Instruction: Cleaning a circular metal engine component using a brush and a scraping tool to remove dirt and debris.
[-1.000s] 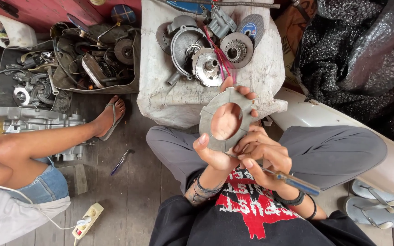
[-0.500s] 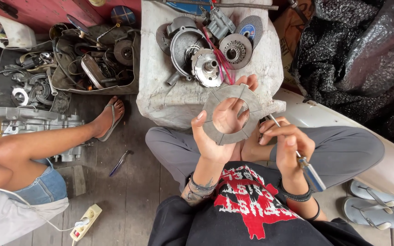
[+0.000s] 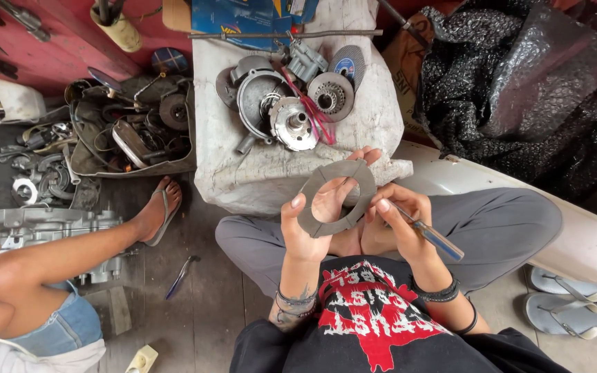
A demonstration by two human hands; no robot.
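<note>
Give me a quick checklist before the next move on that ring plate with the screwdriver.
1. Ring plate held in left hand, fingers around its rim: ok.
2. Screwdriver gripped in right hand: ok.
3. Screwdriver tip touching the plate: cannot tell, hidden behind the fingers.
4. Plate free of the engine parts on the white block: ok.
5. Neighbour's foot apart from both hands: ok.

Open floorboards (image 3: 202, 304) left of the seated person's knees, blue-handled pliers (image 3: 181, 276) lying there, another person's outstretched leg (image 3: 91, 242) barring the far left, engine parts (image 3: 285, 103) crowding the white bench (image 3: 243, 173) ahead, sandals (image 3: 575, 304) at right
</note>
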